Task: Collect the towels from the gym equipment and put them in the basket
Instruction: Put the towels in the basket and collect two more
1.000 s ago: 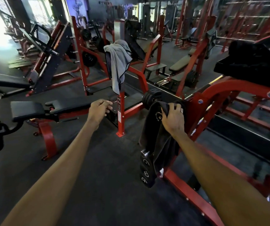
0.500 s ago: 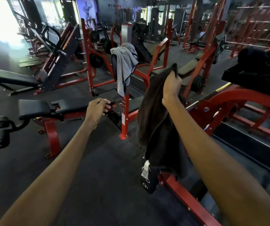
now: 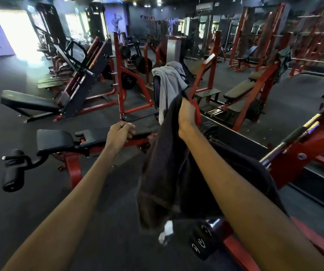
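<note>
Dark gym floor (image 3: 30, 202), black bench (image 3: 55, 140) at left. Left hand (image 3: 119, 133) grip loosely curled, empty. Grey towel (image 3: 170, 83) draped over an upright (image 3: 156, 90). Dark towel (image 3: 163, 173) clenched at top in right hand (image 3: 186, 112) grip. Red machine frame (image 3: 304, 145) at right.

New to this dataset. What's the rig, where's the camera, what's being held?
No robot here: these are a person's two bare arms, filmed by one wide-angle camera worn on the head, looking forward and down. Every picture is that same view. The place is a gym: red steel machines on a dark floor. The right hand has its grip round the top of a dark brown cloth towel, which hangs below it. The left hand is loosely curled and holds nothing. Ahead, a light grey cloth towel is draped over the top of one machine. A black padded bench stands to the left. No basket is in view.
</note>
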Tool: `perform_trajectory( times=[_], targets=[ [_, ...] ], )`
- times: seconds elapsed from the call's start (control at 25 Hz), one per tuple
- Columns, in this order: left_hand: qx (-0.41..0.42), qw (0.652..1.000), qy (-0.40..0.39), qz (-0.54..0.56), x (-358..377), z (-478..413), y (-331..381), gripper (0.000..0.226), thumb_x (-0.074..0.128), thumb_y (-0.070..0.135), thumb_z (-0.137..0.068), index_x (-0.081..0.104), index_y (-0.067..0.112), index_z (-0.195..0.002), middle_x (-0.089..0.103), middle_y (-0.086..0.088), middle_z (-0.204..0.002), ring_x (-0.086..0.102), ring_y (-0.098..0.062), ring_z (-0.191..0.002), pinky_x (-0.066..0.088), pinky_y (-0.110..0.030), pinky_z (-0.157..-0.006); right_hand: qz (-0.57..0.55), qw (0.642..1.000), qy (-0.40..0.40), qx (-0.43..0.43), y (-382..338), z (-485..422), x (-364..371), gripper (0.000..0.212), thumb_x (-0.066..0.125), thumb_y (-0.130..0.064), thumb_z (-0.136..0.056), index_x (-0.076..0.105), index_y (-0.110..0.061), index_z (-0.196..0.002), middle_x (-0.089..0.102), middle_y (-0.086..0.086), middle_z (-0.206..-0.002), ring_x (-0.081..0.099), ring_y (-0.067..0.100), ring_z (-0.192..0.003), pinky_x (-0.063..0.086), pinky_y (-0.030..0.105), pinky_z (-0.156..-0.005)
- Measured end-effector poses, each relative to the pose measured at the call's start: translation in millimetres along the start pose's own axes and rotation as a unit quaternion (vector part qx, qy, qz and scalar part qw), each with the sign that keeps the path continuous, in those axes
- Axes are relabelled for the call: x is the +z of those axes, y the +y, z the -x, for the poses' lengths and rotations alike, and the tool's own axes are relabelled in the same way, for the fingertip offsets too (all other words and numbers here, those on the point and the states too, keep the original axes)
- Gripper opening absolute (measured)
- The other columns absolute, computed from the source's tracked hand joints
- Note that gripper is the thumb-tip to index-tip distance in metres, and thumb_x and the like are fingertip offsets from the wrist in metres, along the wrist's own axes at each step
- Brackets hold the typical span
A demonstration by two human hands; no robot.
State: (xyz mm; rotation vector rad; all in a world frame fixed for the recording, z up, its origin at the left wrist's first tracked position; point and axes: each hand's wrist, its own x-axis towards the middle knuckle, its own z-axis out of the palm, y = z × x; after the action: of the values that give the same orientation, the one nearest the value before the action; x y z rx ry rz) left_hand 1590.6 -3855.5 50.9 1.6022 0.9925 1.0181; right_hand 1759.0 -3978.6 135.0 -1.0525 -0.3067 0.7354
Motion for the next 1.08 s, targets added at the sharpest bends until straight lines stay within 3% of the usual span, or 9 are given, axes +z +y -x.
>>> perform_trajectory(
  times=[0.12, 0.16, 0.32, 0.44, 0.6, 0.68, 0.84, 1.0, 1.08],
  targets=[
    [0.004, 1.000, -0.019, 0.005, -16, -50, -16, 0.023, 0.051, 0.017, -0.098, 0.068, 0.017, -0.082, 0.067, -0.002, -0.075, 0.055, -0.011, -0.062, 0.040, -0.024, -0.055, 0.090, 0.995, 0.045, 0.006, 45, -41, 16, 0.035, 0.059, -0.037, -0.084, 0.069, -0.006, -0.097, 0.071, 0.013, -0.087, 0.073, 0.032, -0.076, 0.063, 0.044, -0.069],
    [0.001, 1.000, -0.026, 0.007, -19, -66, -21, 0.023, 0.050, 0.016, -0.099, 0.067, 0.016, -0.083, 0.067, -0.002, -0.074, 0.054, -0.011, -0.061, 0.039, -0.024, -0.055, 0.122, 0.991, 0.048, 0.009, 55, -48, 22, 0.034, 0.058, -0.037, -0.085, 0.070, -0.008, -0.095, 0.071, 0.010, -0.087, 0.072, 0.031, -0.081, 0.062, 0.039, -0.075],
    [-0.009, 0.999, -0.046, 0.018, -18, -118, -33, 0.019, 0.053, 0.016, -0.096, 0.069, 0.015, -0.086, 0.068, -0.001, -0.074, 0.055, -0.009, -0.060, 0.040, -0.023, -0.055, 0.171, 0.984, 0.041, -0.003, 80, -78, 43, 0.023, 0.052, -0.028, -0.098, 0.064, -0.012, -0.086, 0.055, 0.000, -0.071, 0.056, 0.017, -0.068, 0.047, 0.028, -0.063],
    [-0.006, 0.998, -0.058, 0.020, -12, -164, -39, 0.016, 0.055, 0.016, -0.094, 0.069, 0.014, -0.088, 0.067, 0.000, -0.074, 0.055, -0.009, -0.060, 0.041, -0.019, -0.053, 0.164, 0.985, 0.049, -0.011, 92, -126, 64, 0.028, 0.056, -0.032, -0.096, 0.062, -0.016, -0.074, 0.057, -0.005, -0.062, 0.059, 0.017, -0.065, 0.055, 0.035, -0.067],
    [-0.001, 0.998, -0.066, 0.004, 9, -241, -44, 0.015, 0.057, 0.016, -0.094, 0.070, 0.012, -0.089, 0.068, 0.000, -0.073, 0.056, -0.011, -0.062, 0.043, -0.019, -0.053, 0.159, 0.984, 0.077, -0.001, 100, -203, 76, 0.030, 0.052, -0.030, -0.096, 0.070, -0.007, -0.096, 0.062, 0.003, -0.075, 0.063, 0.021, -0.070, 0.054, 0.029, -0.063],
    [0.002, 0.997, -0.079, -0.004, 26, -279, -45, 0.015, 0.057, 0.017, -0.094, 0.070, 0.013, -0.087, 0.068, 0.000, -0.073, 0.056, -0.013, -0.063, 0.042, -0.023, -0.055, 0.142, 0.985, 0.097, -0.004, 104, -245, 73, 0.026, 0.051, -0.025, -0.093, 0.070, -0.007, -0.091, 0.063, 0.004, -0.077, 0.063, 0.022, -0.073, 0.052, 0.030, -0.065],
    [0.006, 0.994, -0.109, -0.011, 69, -358, -37, 0.016, 0.056, 0.017, -0.096, 0.070, 0.011, -0.089, 0.067, 0.000, -0.074, 0.055, -0.012, -0.063, 0.041, -0.023, -0.055, 0.118, 0.981, 0.154, 0.004, 114, -335, 65, 0.037, 0.054, -0.029, -0.080, 0.074, -0.004, -0.098, 0.074, 0.019, -0.099, 0.071, 0.040, -0.095, 0.061, 0.050, -0.083],
    [0.010, 0.992, -0.126, 0.000, 105, -427, -38, 0.019, 0.056, 0.017, -0.097, 0.070, 0.015, -0.084, 0.066, 0.001, -0.072, 0.055, -0.011, -0.061, 0.041, -0.025, -0.056, 0.140, 0.974, 0.176, -0.004, 121, -423, 55, 0.030, 0.056, -0.041, -0.076, 0.072, -0.016, -0.077, 0.071, 0.008, -0.079, 0.071, 0.037, -0.080, 0.059, 0.058, -0.078],
    [0.014, 0.990, -0.139, -0.009, 124, -462, -43, 0.018, 0.058, 0.022, -0.094, 0.070, 0.019, -0.081, 0.066, 0.004, -0.073, 0.056, -0.012, -0.063, 0.044, -0.030, -0.060, 0.164, 0.969, 0.182, -0.015, 109, -440, 63, 0.028, 0.056, -0.045, -0.077, 0.068, -0.021, -0.070, 0.066, 0.004, -0.072, 0.068, 0.032, -0.073, 0.059, 0.048, -0.075]
  ],
)
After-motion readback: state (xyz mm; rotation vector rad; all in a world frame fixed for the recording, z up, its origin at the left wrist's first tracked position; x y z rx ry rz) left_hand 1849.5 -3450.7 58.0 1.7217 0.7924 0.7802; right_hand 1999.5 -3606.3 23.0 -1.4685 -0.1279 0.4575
